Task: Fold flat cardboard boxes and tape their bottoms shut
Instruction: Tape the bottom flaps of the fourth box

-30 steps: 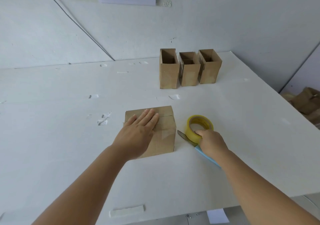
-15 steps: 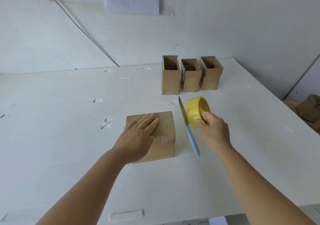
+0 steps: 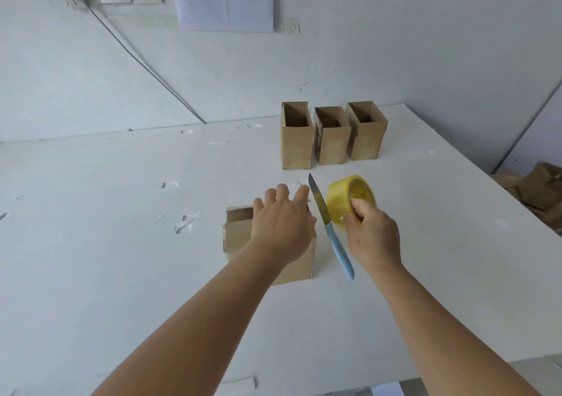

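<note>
A small brown cardboard box [image 3: 238,237] lies on the white table [image 3: 121,258], bottom side up, its far flap slightly raised. My left hand [image 3: 284,222] is over the box's right part, fingers spread toward the far edge. To the right of the box, my right hand [image 3: 372,237] is raised and grips a yellow tape roll [image 3: 343,196] together with a knife [image 3: 330,228] that has a blue handle and a blade pointing away from me.
Three upright open cardboard boxes [image 3: 331,135] stand in a row at the table's far side. Scraps of tape [image 3: 185,223] dot the table. Brown cardboard [image 3: 541,188] is piled beyond the right edge. A wall with sockets and a cable is behind.
My right hand lifted the tape roll and knife off the table and turned the blade away from me. My left hand slid toward the box's far right edge.
</note>
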The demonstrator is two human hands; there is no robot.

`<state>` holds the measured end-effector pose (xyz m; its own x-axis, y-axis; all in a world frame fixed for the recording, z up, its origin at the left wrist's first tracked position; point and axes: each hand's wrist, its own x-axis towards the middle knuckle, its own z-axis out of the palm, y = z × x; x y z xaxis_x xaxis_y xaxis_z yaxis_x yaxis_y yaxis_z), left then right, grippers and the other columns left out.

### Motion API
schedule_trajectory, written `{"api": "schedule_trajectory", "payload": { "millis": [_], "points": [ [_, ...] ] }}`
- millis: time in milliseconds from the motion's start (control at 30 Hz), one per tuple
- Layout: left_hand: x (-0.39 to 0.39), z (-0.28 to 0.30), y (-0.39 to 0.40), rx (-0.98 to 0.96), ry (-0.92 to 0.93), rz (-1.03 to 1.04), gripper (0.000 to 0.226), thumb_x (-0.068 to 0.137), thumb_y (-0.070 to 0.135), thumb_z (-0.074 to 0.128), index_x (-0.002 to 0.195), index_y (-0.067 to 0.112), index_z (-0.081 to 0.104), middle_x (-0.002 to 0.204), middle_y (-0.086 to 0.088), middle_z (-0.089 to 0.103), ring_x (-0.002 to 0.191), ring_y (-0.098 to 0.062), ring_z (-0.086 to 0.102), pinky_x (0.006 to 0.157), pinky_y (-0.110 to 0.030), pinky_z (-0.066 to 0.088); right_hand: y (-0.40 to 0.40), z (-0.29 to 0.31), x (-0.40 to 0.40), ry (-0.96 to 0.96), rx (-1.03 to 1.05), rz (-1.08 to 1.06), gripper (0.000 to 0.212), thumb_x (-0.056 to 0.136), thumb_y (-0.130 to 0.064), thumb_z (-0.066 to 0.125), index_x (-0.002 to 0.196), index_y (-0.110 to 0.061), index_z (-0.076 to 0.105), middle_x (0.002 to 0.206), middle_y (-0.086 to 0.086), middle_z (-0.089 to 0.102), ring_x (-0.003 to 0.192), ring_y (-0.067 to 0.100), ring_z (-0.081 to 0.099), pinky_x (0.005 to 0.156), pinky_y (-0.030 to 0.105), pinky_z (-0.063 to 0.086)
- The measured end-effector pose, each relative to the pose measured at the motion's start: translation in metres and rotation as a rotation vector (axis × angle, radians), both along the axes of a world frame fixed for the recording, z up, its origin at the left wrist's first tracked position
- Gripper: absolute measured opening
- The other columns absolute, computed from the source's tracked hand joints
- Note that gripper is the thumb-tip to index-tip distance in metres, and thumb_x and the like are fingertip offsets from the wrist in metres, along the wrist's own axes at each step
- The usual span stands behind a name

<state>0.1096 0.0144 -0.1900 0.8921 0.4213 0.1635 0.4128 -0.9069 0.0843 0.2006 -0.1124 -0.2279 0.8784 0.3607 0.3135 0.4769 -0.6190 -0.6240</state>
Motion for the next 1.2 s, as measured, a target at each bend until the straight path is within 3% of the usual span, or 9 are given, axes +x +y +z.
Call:
{"api": "schedule_trajectory", "payload": {
  "millis": [133,267,400,567,633,733,933,1067,1200],
  "points": [
    [0.004,0.000,-0.020,0.039,-0.113,-0.104,0.047,0.095,0.042,0.044,0.135,0.017,0.044,0.135,-0.008,0.044,0.139,-0.030,0.023,0.115,-0.041,0.017,-0.007,0.002,0.003,0.017,0.026,-0.052,0.011,0.091,-0.017,0.051,0.082,-0.015,0.058,0.065,0.004,0.058,0.060,0.024,0.048,0.047,0.027,0.029],
    [0.003,-0.008,-0.052,-0.103,-0.371,-0.268,0.045,0.087,0.022,0.062,0.129,0.008,0.051,0.124,-0.012,0.053,0.119,-0.031,0.047,0.102,-0.039,0.041,-0.017,0.005,0.007,0.026,0.055,-0.091,0.014,0.091,-0.018,0.050,0.085,-0.011,0.060,0.071,0.006,0.063,0.065,0.025,0.053,0.053,0.031,0.036],
    [0.018,-0.024,-0.083,-0.548,-0.202,-0.091,0.065,0.097,0.027,0.049,0.149,0.010,0.014,0.136,-0.008,0.048,0.119,-0.024,0.051,0.085,-0.027,0.042,-0.034,0.008,0.011,0.010,0.095,-0.125,0.017,0.090,-0.016,0.050,0.075,-0.011,0.055,0.063,0.005,0.056,0.058,0.021,0.047,0.049,0.027,0.033],
    [0.039,-0.041,-0.097,-0.888,-0.146,0.099,0.048,0.096,0.035,0.051,0.136,0.011,0.043,0.111,-0.003,0.067,0.101,-0.019,0.059,0.077,-0.027,0.045,-0.055,0.006,0.012,0.068,0.117,-0.148,0.014,0.089,-0.016,0.050,0.076,-0.012,0.054,0.063,0.006,0.054,0.061,0.024,0.048,0.050,0.030,0.032],
    [0.045,-0.046,-0.102,-0.904,-0.166,0.109,0.027,0.095,0.032,0.051,0.111,0.014,0.061,0.096,-0.002,0.069,0.086,-0.018,0.060,0.065,-0.026,0.042,-0.062,0.002,0.010,0.079,0.111,-0.149,0.011,0.088,-0.016,0.051,0.079,-0.012,0.056,0.066,0.006,0.057,0.063,0.025,0.050,0.052,0.031,0.033],
    [0.051,-0.055,-0.108,-0.879,-0.142,0.110,0.026,0.094,0.024,0.046,0.081,0.008,0.061,0.078,-0.006,0.066,0.071,-0.024,0.061,0.056,-0.030,0.044,-0.070,-0.006,0.008,0.084,0.095,-0.162,0.009,0.088,-0.015,0.052,0.081,-0.013,0.056,0.067,0.005,0.057,0.064,0.025,0.050,0.053,0.031,0.032],
    [0.039,-0.085,-0.108,-0.991,0.055,0.187,0.030,0.094,0.021,0.046,0.089,0.001,0.067,0.082,-0.014,0.072,0.076,-0.026,0.070,0.066,-0.033,0.056,-0.084,-0.018,0.012,0.043,0.114,-0.254,0.010,0.090,-0.014,0.051,0.094,-0.013,0.060,0.075,0.003,0.058,0.070,0.026,0.049,0.059,0.031,0.030],
    [0.030,-0.106,-0.103,-1.037,0.174,0.217,0.028,0.094,0.021,0.049,0.091,0.000,0.068,0.081,-0.015,0.073,0.064,-0.022,0.067,0.070,-0.030,0.058,-0.086,-0.023,0.009,0.051,0.142,-0.233,0.011,0.088,-0.012,0.053,0.094,-0.015,0.062,0.077,0.005,0.063,0.070,0.025,0.053,0.058,0.030,0.031],
    [0.030,-0.110,-0.095,-1.022,0.163,0.217,0.021,0.092,0.021,0.056,0.089,0.003,0.066,0.085,-0.015,0.073,0.076,-0.026,0.071,0.077,-0.037,0.058,-0.085,-0.029,0.004,0.070,0.169,-0.214,0.015,0.088,-0.012,0.056,0.099,-0.017,0.064,0.083,0.003,0.066,0.076,0.022,0.057,0.061,0.027,0.033]
  ]
}}
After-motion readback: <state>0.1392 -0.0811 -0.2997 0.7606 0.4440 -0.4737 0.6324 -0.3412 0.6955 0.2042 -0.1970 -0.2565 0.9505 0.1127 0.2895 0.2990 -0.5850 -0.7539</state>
